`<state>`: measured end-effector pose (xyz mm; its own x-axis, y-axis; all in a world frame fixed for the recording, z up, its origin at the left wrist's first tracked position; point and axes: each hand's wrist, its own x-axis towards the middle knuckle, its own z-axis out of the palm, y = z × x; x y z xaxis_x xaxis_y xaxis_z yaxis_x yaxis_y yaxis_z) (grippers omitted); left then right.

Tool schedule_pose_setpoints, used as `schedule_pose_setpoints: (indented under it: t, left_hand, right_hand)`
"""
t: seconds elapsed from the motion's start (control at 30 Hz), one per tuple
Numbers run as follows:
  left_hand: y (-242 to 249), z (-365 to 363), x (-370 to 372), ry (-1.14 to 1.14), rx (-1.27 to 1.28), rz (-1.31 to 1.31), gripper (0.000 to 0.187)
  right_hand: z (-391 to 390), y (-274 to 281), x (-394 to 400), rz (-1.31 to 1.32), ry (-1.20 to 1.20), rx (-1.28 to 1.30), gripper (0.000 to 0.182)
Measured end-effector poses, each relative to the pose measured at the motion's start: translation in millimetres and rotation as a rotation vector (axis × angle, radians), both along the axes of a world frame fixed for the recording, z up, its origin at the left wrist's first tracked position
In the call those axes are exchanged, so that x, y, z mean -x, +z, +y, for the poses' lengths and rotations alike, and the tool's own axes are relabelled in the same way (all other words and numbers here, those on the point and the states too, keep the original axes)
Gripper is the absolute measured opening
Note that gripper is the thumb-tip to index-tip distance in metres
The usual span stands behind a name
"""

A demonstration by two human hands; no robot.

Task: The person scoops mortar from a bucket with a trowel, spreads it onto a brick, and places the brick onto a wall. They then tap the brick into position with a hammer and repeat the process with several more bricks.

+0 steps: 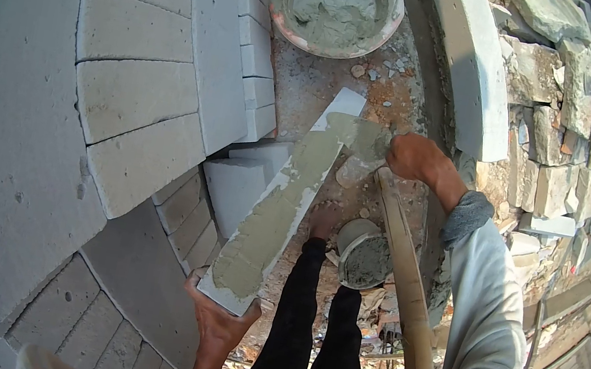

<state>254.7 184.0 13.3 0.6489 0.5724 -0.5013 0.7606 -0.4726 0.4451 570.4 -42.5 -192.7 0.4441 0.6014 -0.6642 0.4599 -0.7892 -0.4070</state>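
A long, narrow white block slants across the middle, its upper face coated with grey mortar. My left hand grips its near end, fingers on one side and thumb on the other. Near the far end, my right hand is closed round a tool whose handle is hidden in the fist. It looks like a trowel, its blade smeared with mortar and lying against the block's far part.
A round basin of mortar stands at the top, and a small bucket of mortar near my feet. Stacked pale blocks line the left. A wooden pole leans at right, before a block wall and rough stones.
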Motion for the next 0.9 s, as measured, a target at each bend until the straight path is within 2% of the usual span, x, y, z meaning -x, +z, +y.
schedule_pose_setpoints:
  t: [0.1, 0.2, 0.3, 0.37, 0.4, 0.5, 0.57, 0.67, 0.73, 0.77, 0.83, 0.9]
  left_hand:
    - [2.0, 2.8, 0.9, 0.043, 0.050, 0.001, 0.097]
    - [-1.3, 7.1, 5.2, 0.056, 0.061, 0.019, 0.101]
    - [-1.2, 10.1, 9.6, 0.031, 0.052, 0.032, 0.101]
    - [-2.8, 12.1, 10.5, 0.012, 0.044, 0.036, 0.102]
    - [-2.8, 12.6, 9.7, 0.011, 0.037, 0.046, 0.102]
    - [-2.3, 9.3, 10.1, 0.017, 0.027, 0.054, 0.102]
    - [-4.1, 7.2, 11.8, 0.021, 0.037, 0.028, 0.102]
    - [-4.7, 4.8, 16.9, -0.172, -0.055, 0.069, 0.103]
    - [-6.1, 6.3, 21.0, -0.155, -0.037, 0.046, 0.103]
    - [-7.4, 4.3, 23.6, -0.137, -0.028, 0.032, 0.104]
    - [-11.5, 4.7, 32.0, -0.092, -0.013, 0.034, 0.103]
    - [-12.1, 3.8, 30.6, -0.044, 0.012, 0.041, 0.103]
  right_hand:
    - [-4.4, -60.5, -13.1, 0.237, -0.227, 0.000, 0.036]
    - [-23.2, -137.1, -3.0, 0.390, -0.106, -0.242, 0.044]
    - [-12.2, -57.3, -5.7, 0.546, -0.330, 0.088, 0.041]
    - [-24.3, -30.3, -13.7, 0.590, -0.273, 0.145, 0.040]
    - [-30.7, -23.5, -19.3, 0.608, -0.246, 0.174, 0.039]
    - [-39.6, -20.8, -38.1, 0.794, -0.521, 0.067, 0.033]
    - [-27.2, -54.3, -45.9, 0.804, -0.652, 0.078, 0.030]
    - [3.3, -49.7, -51.3, 0.858, -0.631, 0.045, 0.027]
    - [12.1, -50.2, -40.8, 0.896, -0.631, 0.104, 0.027]
    - [9.6, -45.5, -37.9, 0.935, -0.551, 0.104, 0.029]
    - [-1.9, -50.1, -13.3, 0.810, -0.295, -0.086, 0.034]
    - [-10.7, -28.4, 6.5, 0.650, -0.130, -0.083, 0.038]
